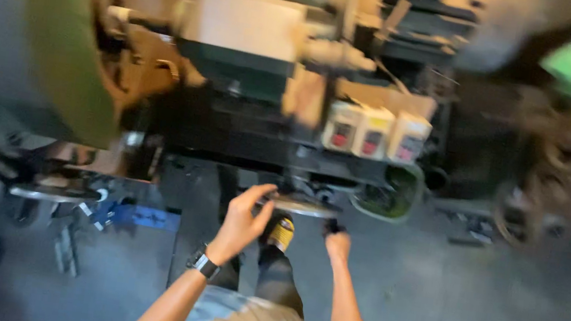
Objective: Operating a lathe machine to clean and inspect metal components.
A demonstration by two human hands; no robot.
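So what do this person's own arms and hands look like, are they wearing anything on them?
Both forearms are bare, with no sleeves in view and no gloves. The left hand has a dark wristwatch with a black strap on its wrist. The right hand and its wrist carry nothing that shows, though the picture is blurred.

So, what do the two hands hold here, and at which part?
Both hands grip a flat round metal disc at its rim: the left hand on the left edge, the right hand on the right edge.

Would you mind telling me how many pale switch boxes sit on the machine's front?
3: a left box, a middle box and a right box, side by side above the hands. The blur may hide others.
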